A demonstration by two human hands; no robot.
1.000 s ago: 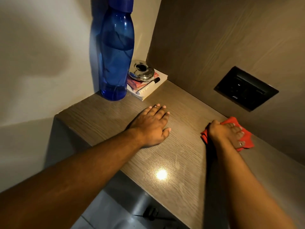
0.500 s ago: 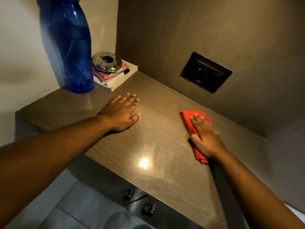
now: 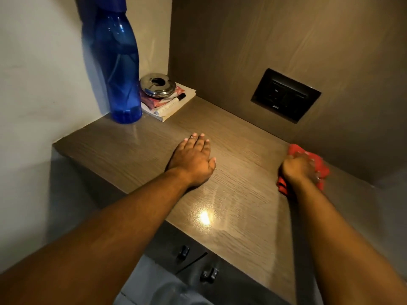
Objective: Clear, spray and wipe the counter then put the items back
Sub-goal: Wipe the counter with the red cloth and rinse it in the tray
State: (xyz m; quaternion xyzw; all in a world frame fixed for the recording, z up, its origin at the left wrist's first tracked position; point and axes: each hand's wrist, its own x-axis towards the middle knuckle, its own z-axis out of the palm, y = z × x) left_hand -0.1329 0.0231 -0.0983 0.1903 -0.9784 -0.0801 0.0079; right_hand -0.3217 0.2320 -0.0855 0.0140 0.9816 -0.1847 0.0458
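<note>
The counter (image 3: 136, 148) was a grey-brown wood grain with fine pale streaks running across it, and a bright yellow-white spot of reflected light sat near its front edge. The cloth (image 3: 317, 160) was bright red. The bottle (image 3: 120, 62) was a deep, see-through blue. Beside it, the round tin (image 3: 157, 85) was shiny silver with a dark centre, and the booklet (image 3: 176, 106) beneath was white, with a red and pink printed packet (image 3: 154, 102) on it. The marker (image 3: 170, 104) was white with a black cap. The socket plate (image 3: 285, 95) was black. The back panel (image 3: 264, 40) was brown wood grain, and the side wall (image 3: 39, 62) was plain off-white.
</note>
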